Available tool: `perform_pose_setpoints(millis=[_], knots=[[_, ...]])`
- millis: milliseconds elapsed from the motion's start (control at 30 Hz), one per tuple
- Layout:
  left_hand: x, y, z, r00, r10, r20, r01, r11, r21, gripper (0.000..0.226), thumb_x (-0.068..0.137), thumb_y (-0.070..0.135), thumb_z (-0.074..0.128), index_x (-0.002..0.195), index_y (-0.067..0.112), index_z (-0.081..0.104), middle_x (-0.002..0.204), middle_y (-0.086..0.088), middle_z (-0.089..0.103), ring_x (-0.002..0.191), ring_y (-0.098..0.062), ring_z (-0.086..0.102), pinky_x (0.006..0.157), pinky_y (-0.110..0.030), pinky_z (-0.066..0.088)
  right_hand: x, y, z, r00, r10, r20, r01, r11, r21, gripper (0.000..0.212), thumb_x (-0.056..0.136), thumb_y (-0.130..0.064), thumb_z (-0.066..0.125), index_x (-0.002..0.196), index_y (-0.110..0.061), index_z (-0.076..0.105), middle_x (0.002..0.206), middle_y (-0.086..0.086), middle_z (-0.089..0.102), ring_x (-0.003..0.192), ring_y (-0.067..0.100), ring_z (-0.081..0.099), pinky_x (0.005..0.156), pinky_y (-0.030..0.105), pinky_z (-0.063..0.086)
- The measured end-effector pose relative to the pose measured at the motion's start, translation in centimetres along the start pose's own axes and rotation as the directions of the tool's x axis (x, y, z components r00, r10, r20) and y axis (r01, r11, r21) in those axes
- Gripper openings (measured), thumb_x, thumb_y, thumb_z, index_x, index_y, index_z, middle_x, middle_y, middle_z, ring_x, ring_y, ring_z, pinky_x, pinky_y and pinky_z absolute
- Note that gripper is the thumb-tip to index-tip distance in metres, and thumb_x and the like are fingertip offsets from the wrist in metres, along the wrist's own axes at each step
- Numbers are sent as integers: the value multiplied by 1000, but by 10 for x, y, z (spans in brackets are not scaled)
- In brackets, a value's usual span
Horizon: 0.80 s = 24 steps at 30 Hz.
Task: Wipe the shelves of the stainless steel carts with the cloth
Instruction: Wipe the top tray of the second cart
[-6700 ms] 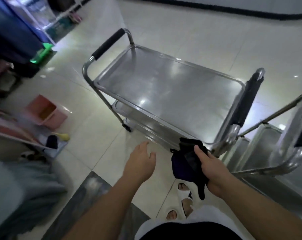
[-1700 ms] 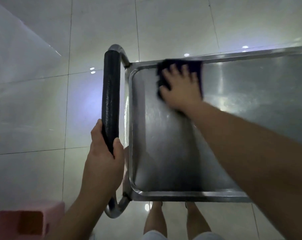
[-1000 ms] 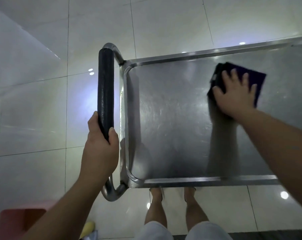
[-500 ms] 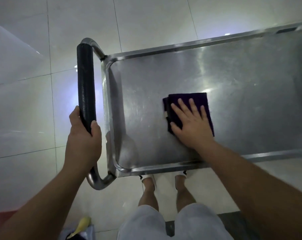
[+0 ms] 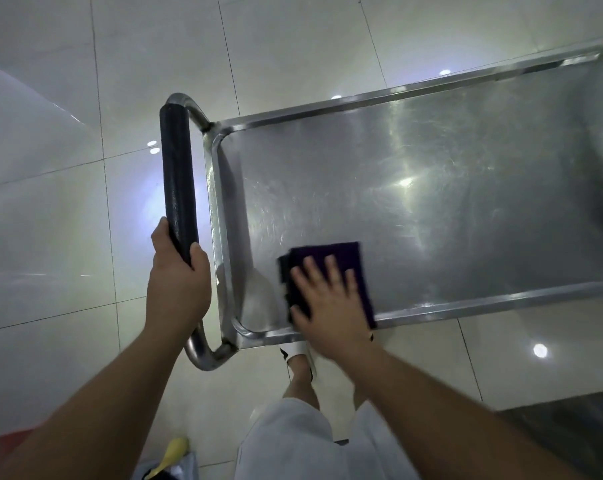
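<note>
left grip (image 5: 178,282) curled closed, thumb wrapped; right grip (image 5: 327,306) flat, fingers spread

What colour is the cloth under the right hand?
Dark purple, nearly black along its left edge: the cloth on the cart's top shelf, seen in the head view.

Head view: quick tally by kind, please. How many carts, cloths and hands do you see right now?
Carts: 1, the cart
Cloths: 1, the cloth, flat on the top shelf
Hands: 2, left hand gripping the handle, right hand pressing the cloth
Total: 4
</note>
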State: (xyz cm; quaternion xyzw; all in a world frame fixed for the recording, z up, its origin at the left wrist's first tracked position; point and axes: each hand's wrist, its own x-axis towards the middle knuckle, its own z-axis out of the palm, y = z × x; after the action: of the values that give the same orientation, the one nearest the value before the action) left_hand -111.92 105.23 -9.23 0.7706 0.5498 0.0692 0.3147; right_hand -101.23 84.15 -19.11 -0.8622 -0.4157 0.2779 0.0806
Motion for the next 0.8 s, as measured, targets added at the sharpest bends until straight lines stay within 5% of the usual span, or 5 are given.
perform_pose_setpoints(millis=[133,300,567,700,800], knots=[[0,0,0,1000,6,-11,-6,1000,7,50,106,36,41,151,38,20,94,3,63,69,-21,66,55,-32,49,9,-63,28,971,-218,95,222,974,-34,65,101,-56,28,162,-38,12,171,-10,1,156,24,-18,123,55,-11],[-2,2,-2,1000,-4,9,4,1000,14,49,106,35,41,150,40,21,96,-1,62,71,-26,67,60,-42,57,-7,-4,13,946,-322,23,323,945,-45,65,96,-58,40,157,-41,29,168,-14,19,158,17,2,126,49,-2],[-1,-1,1,1000,21,0,-21,999,28,49,106,36,43,150,38,21,93,6,60,70,-24,67,59,-38,57,-40,180,-54,976,190,-104,-202,972,-119,70,97,-65,21,161,-43,5,171,-9,7,157,18,-8,127,51,1],[0,-1,1,1000,10,-13,-9,999,35,50,106,36,42,151,38,19,95,6,60,73,-24,66,62,-40,57,-33,148,-48,919,354,-172,-367,929,-53,72,97,-62,24,163,-37,7,171,-6,5,158,26,-5,126,55,1],[-2,2,0,1000,-7,-3,7,1000,27,51,107,35,42,152,38,19,98,3,61,75,-26,67,66,-45,59,-26,72,-21,967,210,-141,-218,975,-40,74,95,-61,35,162,-36,16,170,-6,8,158,29,1,125,55,2]])
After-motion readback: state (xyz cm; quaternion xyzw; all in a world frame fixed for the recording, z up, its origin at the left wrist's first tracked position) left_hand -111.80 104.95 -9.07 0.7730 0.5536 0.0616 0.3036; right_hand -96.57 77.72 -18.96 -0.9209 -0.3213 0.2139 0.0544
